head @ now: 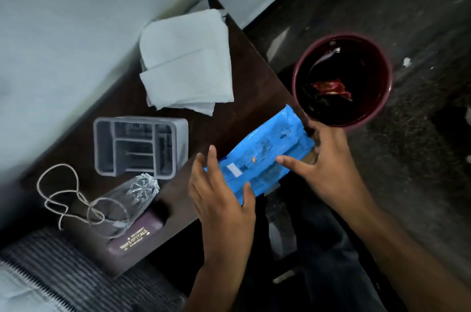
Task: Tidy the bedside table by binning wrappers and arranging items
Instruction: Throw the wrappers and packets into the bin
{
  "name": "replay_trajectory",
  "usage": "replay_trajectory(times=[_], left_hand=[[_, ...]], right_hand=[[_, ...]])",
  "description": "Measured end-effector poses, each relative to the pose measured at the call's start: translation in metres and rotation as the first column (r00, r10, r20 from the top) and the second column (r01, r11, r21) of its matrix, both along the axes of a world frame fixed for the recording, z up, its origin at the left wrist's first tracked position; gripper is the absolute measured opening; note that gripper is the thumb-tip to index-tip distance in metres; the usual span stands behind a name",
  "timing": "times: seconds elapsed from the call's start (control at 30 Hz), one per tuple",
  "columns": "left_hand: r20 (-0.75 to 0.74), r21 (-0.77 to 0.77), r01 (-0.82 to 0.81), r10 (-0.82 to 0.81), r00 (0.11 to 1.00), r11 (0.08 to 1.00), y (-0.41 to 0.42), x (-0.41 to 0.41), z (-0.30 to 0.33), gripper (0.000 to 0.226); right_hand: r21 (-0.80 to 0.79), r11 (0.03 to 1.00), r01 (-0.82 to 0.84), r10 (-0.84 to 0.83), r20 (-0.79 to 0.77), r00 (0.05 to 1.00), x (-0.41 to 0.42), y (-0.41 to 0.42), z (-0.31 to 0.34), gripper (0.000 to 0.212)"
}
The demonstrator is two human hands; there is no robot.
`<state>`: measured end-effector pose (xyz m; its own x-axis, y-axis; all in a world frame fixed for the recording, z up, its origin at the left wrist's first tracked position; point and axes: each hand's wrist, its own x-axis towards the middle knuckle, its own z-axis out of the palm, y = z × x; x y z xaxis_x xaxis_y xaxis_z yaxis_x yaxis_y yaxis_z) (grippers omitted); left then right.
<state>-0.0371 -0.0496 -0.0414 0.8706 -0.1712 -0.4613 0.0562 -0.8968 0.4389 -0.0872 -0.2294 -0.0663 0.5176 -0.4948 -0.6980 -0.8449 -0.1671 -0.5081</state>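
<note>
A blue packet [262, 156] hangs over the front edge of the dark brown bedside table [254, 82], tilted up to the right. My left hand [224, 204] grips its lower left end, thumb on top and fingers behind. My right hand [328, 161] holds its upper right end, with the index finger lying across the face. A maroon bin [388, 92] stands on the floor just past the packet, with a red wrapper [331, 87] inside.
On the table are folded white tissues [186, 62], a grey compartment organiser [140, 146], a clear glass on its side [132, 199], a looped cord [68, 197] and a maroon spectacle case [137, 238]. A striped mattress edge [51, 273] is at the lower left.
</note>
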Motion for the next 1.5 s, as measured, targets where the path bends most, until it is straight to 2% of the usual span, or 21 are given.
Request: replay_trajectory(times=[0.1, 0.2, 0.27, 0.33, 0.4, 0.43, 0.47, 0.53, 0.63, 0.7, 0.77, 0.87, 0.97, 1.07, 1.17, 1.3, 1.5], left_hand=[[-0.032, 0.056, 0.089, -0.088, 0.996, 0.994, -0.003, 0.005, -0.012, 0.089], [-0.014, 0.129, 0.062, -0.061, 0.998, 0.990, -0.011, 0.012, -0.019, 0.070], [0.004, 0.106, 0.048, -0.049, 0.999, 0.993, -0.014, 0.016, -0.021, 0.051], [-0.027, -0.007, 0.016, -0.017, 1.000, 1.000, -0.015, 0.020, -0.020, 0.038], [-0.111, -0.163, -0.085, 0.067, 0.992, 0.983, -0.022, 0.021, -0.015, 0.030], [-0.172, -0.219, -0.143, 0.106, 0.979, 0.965, -0.029, 0.022, -0.010, 0.028], [-0.234, -0.250, -0.180, 0.121, 0.965, 0.951, -0.036, 0.022, -0.007, 0.026], [-0.308, -0.285, -0.199, 0.107, 0.945, 0.937, -0.050, 0.018, -0.001, 0.028], [-0.321, -0.317, -0.234, 0.128, 0.938, 0.919, -0.075, 0.009, 0.003, 0.030], [-0.310, -0.316, -0.254, 0.153, 0.938, 0.914, -0.094, 0.005, 0.002, 0.031], [-0.333, -0.321, -0.272, 0.160, 0.929, 0.907, -0.115, 0.003, 0.002, 0.039], [-0.360, -0.308, -0.297, 0.178, 0.916, 0.904, -0.146, 0.004, -0.003, 0.057], [-0.350, -0.280, -0.256, 0.150, 0.925, 0.925, -0.193, -0.001, -0.016, 0.058], [-0.362, -0.283, -0.146, 0.035, 0.932, 0.948, -0.211, -0.004, -0.031, 0.056], [-0.401, -0.275, -0.023, -0.093, 0.911, 0.961, -0.203, -0.002, -0.033, 0.065], [-0.348, -0.297, 0.172, -0.274, 0.897, 0.939, -0.189, -0.003, -0.032, 0.067], [-0.338, -0.333, 0.211, -0.325, 0.883, 0.919, -0.194, 0.005, -0.033, 0.047]], right_hand=[[0.013, 0.997, 0.082, -0.082, -0.010, 0.997, -0.001, 0.011, -0.005, 0.090], [-0.003, 0.987, 0.159, -0.159, 0.028, 0.987, 0.004, 0.013, -0.009, 0.077], [-0.016, 0.974, 0.224, -0.222, 0.090, 0.971, 0.006, 0.009, -0.013, 0.070], [0.004, 0.926, 0.377, -0.373, 0.157, 0.914, 0.004, 0.004, -0.016, 0.063], [0.120, 0.805, 0.580, -0.593, 0.172, 0.787, 0.002, 0.000, -0.009, 0.056], [0.249, 0.707, 0.662, -0.702, 0.132, 0.700, 0.002, -0.001, -0.003, 0.049], [0.403, 0.593, 0.697, -0.777, 0.058, 0.627, 0.001, -0.003, 0.001, 0.041], [0.615, 0.420, 0.667, -0.820, -0.057, 0.569, -0.004, -0.006, 0.010, 0.030], [0.646, 0.377, 0.664, -0.875, 0.013, 0.484, -0.012, -0.016, 0.021, 0.028], [0.631, 0.369, 0.682, -0.902, 0.068, 0.426, -0.016, -0.025, 0.026, 0.032], [0.589, 0.401, 0.702, -0.899, 0.107, 0.424, -0.019, -0.033, 0.027, 0.033], [0.446, 0.522, 0.727, -0.845, 0.151, 0.513, -0.025, -0.043, 0.024, 0.023], [0.241, 0.642, 0.728, -0.766, 0.172, 0.619, -0.036, -0.077, 0.017, 0.013], [0.134, 0.642, 0.755, -0.766, 0.129, 0.629, -0.040, -0.104, -0.006, 0.020], [-0.054, 0.660, 0.749, -0.744, 0.090, 0.662, -0.034, -0.130, -0.045, 0.022], [-0.197, 0.755, 0.625, -0.642, -0.032, 0.766, -0.009, -0.158, -0.097, 0.010], [-0.250, 0.746, 0.617, -0.658, -0.140, 0.740, 0.025, -0.186, -0.158, 0.019]])
